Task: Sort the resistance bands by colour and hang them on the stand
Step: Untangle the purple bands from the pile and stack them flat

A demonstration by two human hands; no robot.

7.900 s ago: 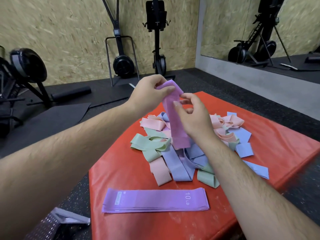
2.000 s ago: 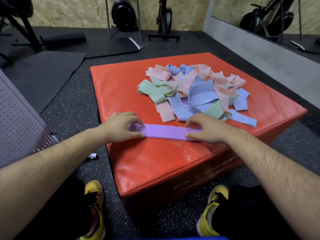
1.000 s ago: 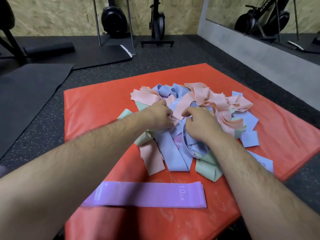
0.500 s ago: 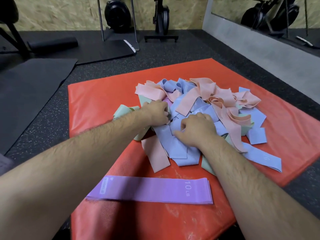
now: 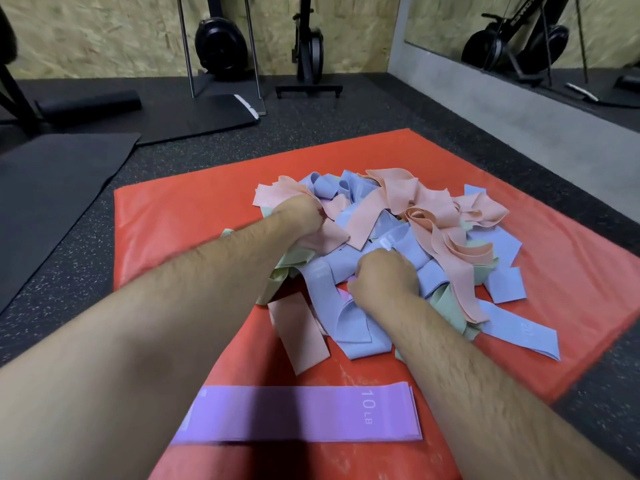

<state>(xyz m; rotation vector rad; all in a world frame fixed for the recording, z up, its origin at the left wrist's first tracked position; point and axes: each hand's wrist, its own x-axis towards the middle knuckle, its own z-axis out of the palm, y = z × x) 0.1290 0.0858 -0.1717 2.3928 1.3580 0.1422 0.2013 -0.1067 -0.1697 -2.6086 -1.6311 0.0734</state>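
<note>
A tangled heap of blue (image 5: 349,323), pink (image 5: 398,192) and green (image 5: 446,306) resistance bands lies on the red pad (image 5: 180,220). Both hands are dug into the heap. My left hand (image 5: 301,213) grips pink bands at the heap's left side. My right hand (image 5: 384,278) has its fingers curled round a band in the middle; a bit of purple shows beside it, and which band it holds is hidden. A flat stack of purple bands (image 5: 298,414) marked 10 LB lies at the pad's near edge. No stand is in view.
The pad sits on a black speckled rubber floor. Black mats (image 5: 52,181) lie to the left. Exercise machines (image 5: 221,46) stand against the chipboard wall behind. A grey ledge with a mirror (image 5: 519,29) runs along the right.
Since two seconds ago both hands left the flattened purple stack and went into the heap. In the last half second the left hand moved up and lifted pink bands aside.
</note>
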